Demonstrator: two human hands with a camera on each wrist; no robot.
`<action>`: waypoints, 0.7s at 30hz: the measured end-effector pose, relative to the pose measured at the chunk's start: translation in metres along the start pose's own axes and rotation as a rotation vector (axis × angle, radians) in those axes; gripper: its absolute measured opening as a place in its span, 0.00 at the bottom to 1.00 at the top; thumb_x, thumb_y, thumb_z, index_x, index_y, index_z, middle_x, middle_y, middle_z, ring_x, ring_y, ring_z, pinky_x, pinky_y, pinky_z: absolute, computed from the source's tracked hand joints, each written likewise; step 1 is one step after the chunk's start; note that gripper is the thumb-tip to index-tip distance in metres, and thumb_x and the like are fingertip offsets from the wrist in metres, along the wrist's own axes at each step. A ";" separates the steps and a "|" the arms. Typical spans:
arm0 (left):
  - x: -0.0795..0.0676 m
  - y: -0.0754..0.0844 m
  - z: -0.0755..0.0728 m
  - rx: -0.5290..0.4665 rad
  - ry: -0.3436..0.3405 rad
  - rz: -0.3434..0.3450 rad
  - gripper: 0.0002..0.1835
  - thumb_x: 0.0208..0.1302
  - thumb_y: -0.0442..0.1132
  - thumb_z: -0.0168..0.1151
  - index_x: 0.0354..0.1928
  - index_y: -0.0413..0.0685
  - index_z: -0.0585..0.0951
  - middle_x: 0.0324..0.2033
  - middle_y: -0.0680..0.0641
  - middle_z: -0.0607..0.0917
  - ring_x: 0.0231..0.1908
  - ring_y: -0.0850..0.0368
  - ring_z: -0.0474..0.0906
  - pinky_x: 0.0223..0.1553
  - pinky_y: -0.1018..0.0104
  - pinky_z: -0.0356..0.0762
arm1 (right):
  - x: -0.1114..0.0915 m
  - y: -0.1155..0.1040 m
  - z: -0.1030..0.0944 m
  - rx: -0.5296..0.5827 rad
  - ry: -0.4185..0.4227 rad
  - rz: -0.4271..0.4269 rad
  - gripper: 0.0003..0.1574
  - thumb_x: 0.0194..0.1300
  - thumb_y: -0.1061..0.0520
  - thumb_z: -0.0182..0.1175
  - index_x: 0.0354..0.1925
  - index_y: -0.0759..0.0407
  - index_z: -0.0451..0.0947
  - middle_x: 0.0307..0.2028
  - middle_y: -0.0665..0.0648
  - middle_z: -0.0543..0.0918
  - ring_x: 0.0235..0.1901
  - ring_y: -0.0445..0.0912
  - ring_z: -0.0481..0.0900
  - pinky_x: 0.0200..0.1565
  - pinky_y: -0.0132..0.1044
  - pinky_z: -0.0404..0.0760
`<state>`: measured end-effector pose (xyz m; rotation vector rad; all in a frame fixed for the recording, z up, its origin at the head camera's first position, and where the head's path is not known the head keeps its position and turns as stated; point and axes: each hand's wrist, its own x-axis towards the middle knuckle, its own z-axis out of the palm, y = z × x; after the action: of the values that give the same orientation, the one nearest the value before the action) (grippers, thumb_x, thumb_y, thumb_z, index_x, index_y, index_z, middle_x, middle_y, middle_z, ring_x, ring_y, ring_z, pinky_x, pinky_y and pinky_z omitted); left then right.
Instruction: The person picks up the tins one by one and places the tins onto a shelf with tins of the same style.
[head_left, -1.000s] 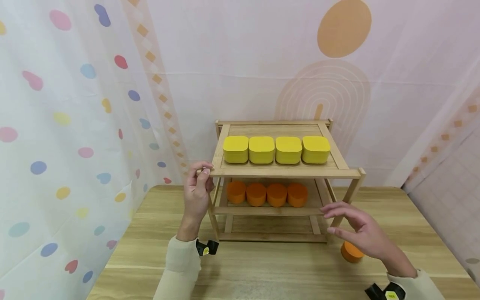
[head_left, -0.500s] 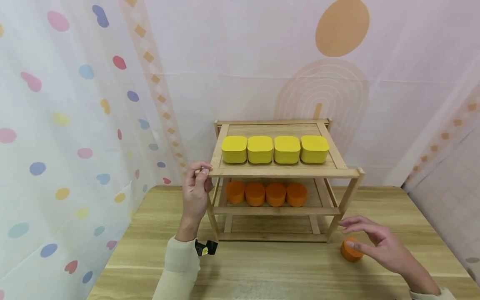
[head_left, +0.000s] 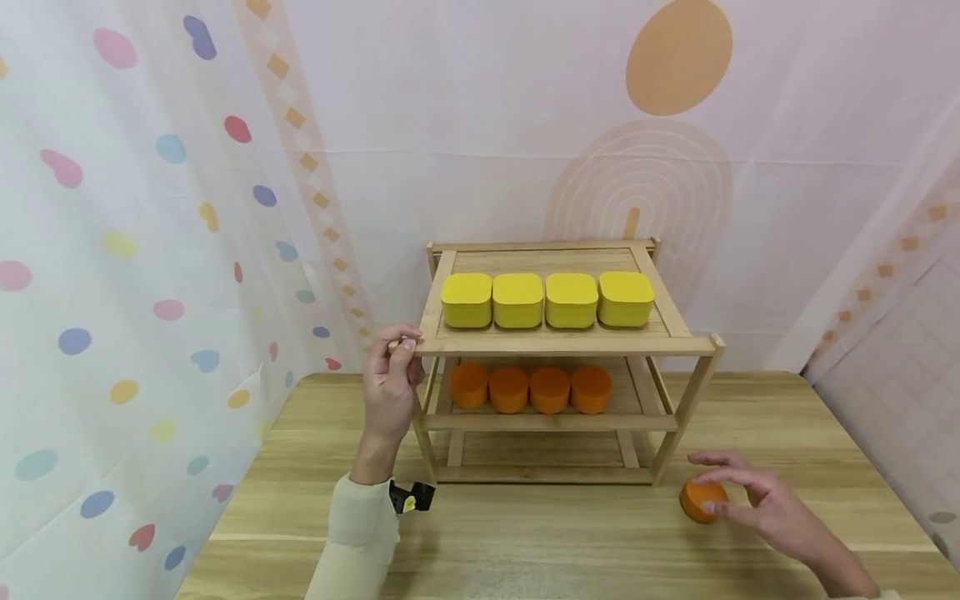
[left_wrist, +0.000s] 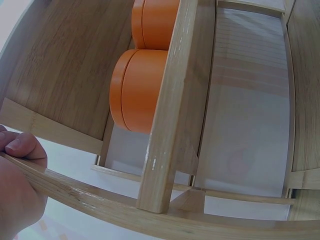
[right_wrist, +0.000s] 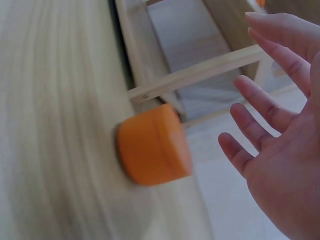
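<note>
At the front left corner of a wooden shelf rack (head_left: 562,343), my left hand (head_left: 390,387) grips the top frame. The left wrist view shows that hand's thumb and fingers (left_wrist: 22,145) curled round the rack's wooden bar (left_wrist: 90,196). On the table, off the rack's front right leg, stands an orange round box (head_left: 696,500). My right hand (head_left: 783,510) hovers over this box with fingers spread, overlapping it in the head view. In the right wrist view a gap shows between the orange box (right_wrist: 152,145) and the fingers.
A row of several yellow square boxes (head_left: 517,302) sits on the top shelf. Several orange round boxes (head_left: 550,390) line the middle shelf. The bottom shelf (head_left: 540,450) lies just above the wooden table (head_left: 525,542). A patterned curtain (head_left: 450,100) hangs behind.
My right hand has moved right and down, from beside the rack's front right leg to the orange round box on the table. The left hand keeps its grip on the corner.
</note>
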<state>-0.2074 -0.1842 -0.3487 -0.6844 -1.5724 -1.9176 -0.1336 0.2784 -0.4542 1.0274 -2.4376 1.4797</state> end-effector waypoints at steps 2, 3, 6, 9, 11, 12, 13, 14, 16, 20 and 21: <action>0.000 0.000 0.000 -0.001 -0.003 0.000 0.10 0.75 0.34 0.45 0.44 0.53 0.77 0.18 0.52 0.62 0.17 0.60 0.55 0.19 0.72 0.55 | -0.002 0.005 0.002 0.007 -0.003 0.010 0.24 0.57 0.77 0.62 0.49 0.60 0.82 0.62 0.53 0.75 0.61 0.33 0.70 0.55 0.23 0.66; 0.000 0.000 0.000 -0.001 -0.004 0.000 0.10 0.75 0.34 0.45 0.44 0.53 0.77 0.18 0.52 0.62 0.17 0.60 0.55 0.19 0.72 0.55 | -0.003 0.007 0.003 0.012 -0.005 0.011 0.23 0.57 0.77 0.62 0.49 0.60 0.82 0.62 0.53 0.75 0.61 0.33 0.70 0.55 0.23 0.67; 0.000 0.000 0.000 -0.008 -0.005 0.004 0.10 0.75 0.33 0.45 0.44 0.52 0.77 0.18 0.52 0.62 0.17 0.60 0.55 0.19 0.71 0.55 | -0.005 0.013 0.006 0.024 -0.007 0.015 0.22 0.57 0.76 0.63 0.49 0.61 0.81 0.63 0.52 0.74 0.61 0.32 0.70 0.54 0.24 0.69; 0.000 0.000 0.000 -0.011 -0.007 0.002 0.10 0.75 0.34 0.45 0.44 0.53 0.77 0.18 0.53 0.62 0.17 0.61 0.55 0.19 0.71 0.55 | -0.008 0.016 0.008 0.021 -0.002 0.040 0.20 0.58 0.75 0.63 0.48 0.61 0.81 0.63 0.50 0.72 0.61 0.31 0.69 0.53 0.23 0.70; 0.000 -0.001 0.000 -0.014 -0.007 0.000 0.11 0.75 0.34 0.45 0.44 0.54 0.77 0.18 0.52 0.61 0.17 0.61 0.55 0.19 0.71 0.55 | -0.009 0.017 0.009 0.019 -0.001 0.073 0.19 0.59 0.73 0.63 0.48 0.61 0.81 0.64 0.48 0.71 0.61 0.29 0.68 0.52 0.23 0.71; 0.000 -0.001 0.000 -0.009 -0.006 -0.003 0.11 0.75 0.34 0.45 0.44 0.55 0.77 0.18 0.52 0.61 0.17 0.61 0.55 0.19 0.72 0.55 | -0.010 0.017 0.008 0.019 0.002 0.091 0.18 0.60 0.73 0.63 0.48 0.60 0.81 0.64 0.47 0.71 0.60 0.29 0.68 0.51 0.24 0.72; 0.000 -0.001 0.000 -0.008 -0.006 -0.004 0.11 0.75 0.34 0.45 0.44 0.55 0.77 0.18 0.52 0.61 0.17 0.61 0.55 0.19 0.72 0.55 | -0.011 0.017 0.008 0.012 0.007 0.104 0.18 0.60 0.72 0.63 0.48 0.60 0.82 0.64 0.47 0.70 0.60 0.28 0.67 0.51 0.25 0.72; 0.000 -0.001 0.000 -0.009 -0.006 -0.003 0.10 0.75 0.34 0.45 0.44 0.54 0.77 0.18 0.51 0.61 0.17 0.60 0.55 0.19 0.71 0.55 | -0.012 0.017 0.008 0.004 0.013 0.113 0.18 0.60 0.72 0.63 0.47 0.59 0.82 0.64 0.47 0.70 0.60 0.28 0.67 0.50 0.25 0.72; 0.000 -0.001 0.000 -0.007 -0.006 -0.003 0.10 0.75 0.34 0.45 0.44 0.53 0.77 0.18 0.50 0.61 0.17 0.60 0.55 0.19 0.71 0.55 | -0.013 0.017 0.009 -0.013 0.026 0.131 0.18 0.60 0.71 0.64 0.47 0.57 0.82 0.64 0.48 0.70 0.60 0.28 0.67 0.50 0.24 0.72; 0.000 -0.001 0.000 0.006 0.001 -0.011 0.10 0.74 0.35 0.46 0.44 0.56 0.77 0.18 0.51 0.62 0.17 0.60 0.56 0.20 0.72 0.56 | -0.014 0.018 0.010 -0.053 0.042 0.144 0.18 0.59 0.70 0.65 0.46 0.54 0.83 0.63 0.49 0.72 0.60 0.28 0.66 0.52 0.21 0.67; 0.000 -0.001 0.000 0.011 0.003 -0.013 0.10 0.74 0.35 0.46 0.44 0.58 0.77 0.18 0.51 0.62 0.17 0.60 0.56 0.20 0.72 0.57 | -0.014 0.019 0.010 -0.055 0.041 0.149 0.18 0.59 0.69 0.65 0.46 0.53 0.83 0.63 0.48 0.72 0.60 0.27 0.66 0.52 0.20 0.66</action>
<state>-0.2084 -0.1845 -0.3494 -0.6683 -1.5884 -1.9167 -0.1318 0.2828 -0.4798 0.8125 -2.5598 1.4506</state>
